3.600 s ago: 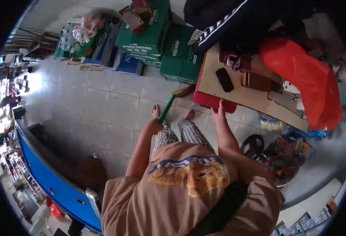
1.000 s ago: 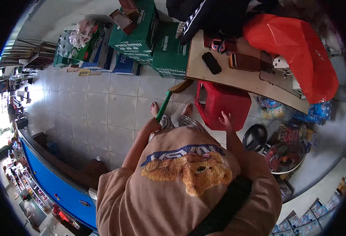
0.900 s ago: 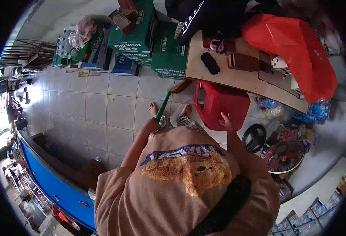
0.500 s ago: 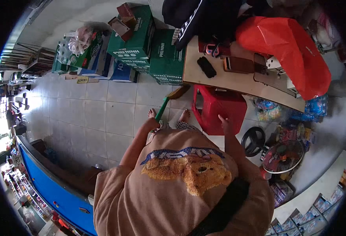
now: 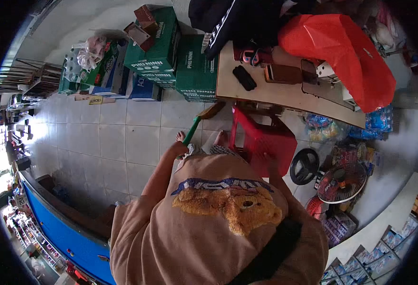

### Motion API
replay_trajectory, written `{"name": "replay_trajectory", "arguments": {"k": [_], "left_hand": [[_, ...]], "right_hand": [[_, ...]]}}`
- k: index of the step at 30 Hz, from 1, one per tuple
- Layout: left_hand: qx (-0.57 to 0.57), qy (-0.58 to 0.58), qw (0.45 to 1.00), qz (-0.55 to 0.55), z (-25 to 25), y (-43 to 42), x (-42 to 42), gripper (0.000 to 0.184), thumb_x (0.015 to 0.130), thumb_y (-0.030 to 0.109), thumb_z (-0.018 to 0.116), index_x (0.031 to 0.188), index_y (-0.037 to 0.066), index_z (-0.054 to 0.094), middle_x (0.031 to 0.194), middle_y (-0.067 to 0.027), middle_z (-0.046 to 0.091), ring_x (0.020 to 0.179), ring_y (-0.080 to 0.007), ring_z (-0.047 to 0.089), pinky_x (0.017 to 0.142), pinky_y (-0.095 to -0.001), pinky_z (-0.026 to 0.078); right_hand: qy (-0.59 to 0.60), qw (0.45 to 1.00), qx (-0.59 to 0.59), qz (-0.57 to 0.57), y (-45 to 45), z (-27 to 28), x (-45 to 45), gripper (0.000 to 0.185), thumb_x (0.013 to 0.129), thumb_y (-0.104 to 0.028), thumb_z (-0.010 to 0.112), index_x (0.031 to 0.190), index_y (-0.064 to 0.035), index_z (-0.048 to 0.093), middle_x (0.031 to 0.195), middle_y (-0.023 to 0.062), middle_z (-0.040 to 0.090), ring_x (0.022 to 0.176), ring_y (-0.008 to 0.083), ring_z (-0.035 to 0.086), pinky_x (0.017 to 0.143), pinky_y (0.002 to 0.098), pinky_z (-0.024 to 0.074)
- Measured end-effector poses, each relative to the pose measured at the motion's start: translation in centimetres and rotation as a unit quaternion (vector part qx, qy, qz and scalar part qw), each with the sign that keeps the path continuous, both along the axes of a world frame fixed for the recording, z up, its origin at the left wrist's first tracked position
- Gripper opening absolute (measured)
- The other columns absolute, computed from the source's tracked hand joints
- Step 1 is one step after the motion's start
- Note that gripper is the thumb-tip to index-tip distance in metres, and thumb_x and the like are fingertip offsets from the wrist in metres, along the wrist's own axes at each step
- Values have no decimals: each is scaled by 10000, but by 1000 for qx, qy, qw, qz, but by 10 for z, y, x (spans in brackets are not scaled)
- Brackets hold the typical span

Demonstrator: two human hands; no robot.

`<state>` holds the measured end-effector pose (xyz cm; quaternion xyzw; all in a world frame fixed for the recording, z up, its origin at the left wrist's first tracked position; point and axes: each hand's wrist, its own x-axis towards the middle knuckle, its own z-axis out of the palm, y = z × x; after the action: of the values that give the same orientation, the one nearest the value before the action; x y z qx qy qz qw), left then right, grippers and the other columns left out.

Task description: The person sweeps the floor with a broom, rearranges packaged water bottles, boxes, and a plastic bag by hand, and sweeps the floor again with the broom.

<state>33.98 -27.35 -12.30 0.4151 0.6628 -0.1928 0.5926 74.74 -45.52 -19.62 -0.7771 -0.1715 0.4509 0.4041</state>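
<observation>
My left hand (image 5: pixel 179 149) is closed around the green handle of a short broom (image 5: pixel 194 128). The broom's brown bristles (image 5: pixel 212 110) point away from me, by the corner of the sewing table (image 5: pixel 292 97). On my right, a red plastic stool (image 5: pixel 271 137) stands tilted beside that table. My right hand (image 5: pixel 269 162) is at the stool's near edge and appears to grip it, though motion blurs the fingers. My bare feet (image 5: pixel 220 138) are on the tiles between broom and stool.
Green cartons (image 5: pixel 197 71) are stacked against the wall ahead. On the table lie a black case (image 5: pixel 244 78), a brown wallet (image 5: pixel 285 74) and a red cover (image 5: pixel 342 57). A fan (image 5: pixel 342 183) stands at right, a blue pool table (image 5: pixel 57 228) at left. White floor tiles (image 5: pixel 111 137) spread leftward.
The red stool has shifted toward me and turned, with my right hand moving back along with it. The broom stays in my left hand, nearly where it was.
</observation>
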Motion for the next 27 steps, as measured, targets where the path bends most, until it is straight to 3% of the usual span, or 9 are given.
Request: {"name": "replay_trajectory", "arguments": {"k": [5,9,11,13,16,17,20,25,27], "left_hand": [[28,-44,995,-83,-19,0,-12,175,583,138,587,652,-18,549,565,-130,542,460,-223,533,404,-336,442],[24,-7,998,53,-21,-12,-19,147,598,130,575,607,-14,543,530,-115,514,426,-192,496,389,-316,416],[134,38,989,45,-6,-23,-32,116,593,107,558,584,-6,536,508,-97,497,410,-174,476,376,-303,399],[70,-66,988,118,17,-37,-51,94,574,98,550,557,8,529,488,-77,484,396,-158,462,363,-283,385],[57,-74,970,223,59,-66,-76,310,547,52,551,857,38,548,523,-69,491,389,-141,450,355,-265,382],[61,-41,964,257,72,-75,-80,487,551,31,544,1031,62,466,551,-70,497,397,-145,463,353,-273,393],[88,15,962,257,77,-94,-102,530,565,30,538,1081,75,429,562,-70,498,405,-151,475,349,-278,399],[153,66,941,294,50,-103,-130,257,602,56,507,846,19,434,542,-77,486,392,-153,468,322,-285,372],[86,72,933,342,27,-96,-132,213,617,76,505,814,21,446,499,-78,473,352,-146,438,298,-282,331]], "right_hand": [[13,995,27,99,-15,-10,20,491,720,-390,533,1089,-76,455,978,72,512,886,207,473,742,317,387],[13,988,-10,153,-5,-12,23,492,722,-397,526,1091,-79,448,987,74,507,888,210,473,739,322,389],[9,984,-28,176,-1,-14,27,493,723,-400,522,1092,-81,445,992,75,504,889,211,473,737,325,390],[3,981,-44,189,-1,-14,35,494,724,-404,518,1093,-83,441,997,76,502,890,213,473,736,327,391],[-4,979,-60,197,1,-14,41,496,726,-409,512,1094,-85,436,1004,77,498,891,215,473,733,331,393],[-5,978,-65,198,1,-15,41,496,726,-411,510,1094,-86,435,1007,78,496,891,216,473,733,332,393],[-11,976,-73,203,4,-19,39,498,728,-416,504,1096,-88,430,1014,79,492,892,218,473,730,336,395],[-15,971,-74,229,13,-23,13,500,730,-425,494,1098,-93,421,1026,82,486,894,222,473,726,342,397],[-14,969,-77,236,16,-28,-9,501,731,-428,490,1098,-94,418,1031,83,483,895,223,473,725,344,398]]}}
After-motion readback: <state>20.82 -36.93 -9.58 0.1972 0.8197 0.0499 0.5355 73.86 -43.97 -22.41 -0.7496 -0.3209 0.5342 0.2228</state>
